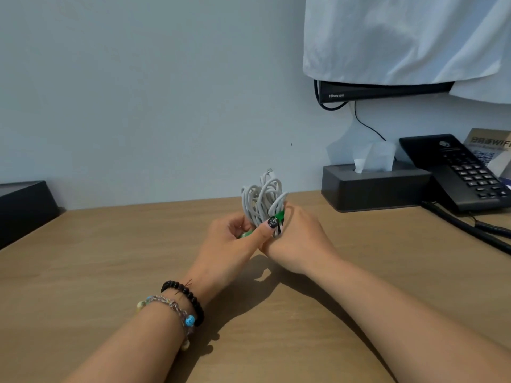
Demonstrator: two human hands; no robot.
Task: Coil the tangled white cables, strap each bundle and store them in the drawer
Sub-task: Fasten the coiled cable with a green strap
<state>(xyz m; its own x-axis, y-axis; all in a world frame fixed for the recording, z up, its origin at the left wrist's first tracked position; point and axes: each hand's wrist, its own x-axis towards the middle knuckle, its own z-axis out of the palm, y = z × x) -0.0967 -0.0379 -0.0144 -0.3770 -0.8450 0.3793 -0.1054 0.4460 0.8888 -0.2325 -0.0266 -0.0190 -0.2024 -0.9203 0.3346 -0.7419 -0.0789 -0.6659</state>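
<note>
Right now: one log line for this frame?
step: strapping | left hand: holds cable bundle | right hand: pinches green strap | drawer: unseen

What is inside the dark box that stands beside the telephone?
A white tissue sticks up out of the slot on top of the dark box. More tissues probably lie below it, but the closed walls cover them, so they cannot be seen.

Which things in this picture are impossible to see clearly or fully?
- Head view: the lower part of the white cable bundle is hidden by the left hand and right hand.
- The green strap is mostly covered by the left thumb; whether it is fastened cannot be told.
- No drawer is in view.
- The television is mostly covered by a white cloth.
- The telephone is cut by the right edge.
</note>
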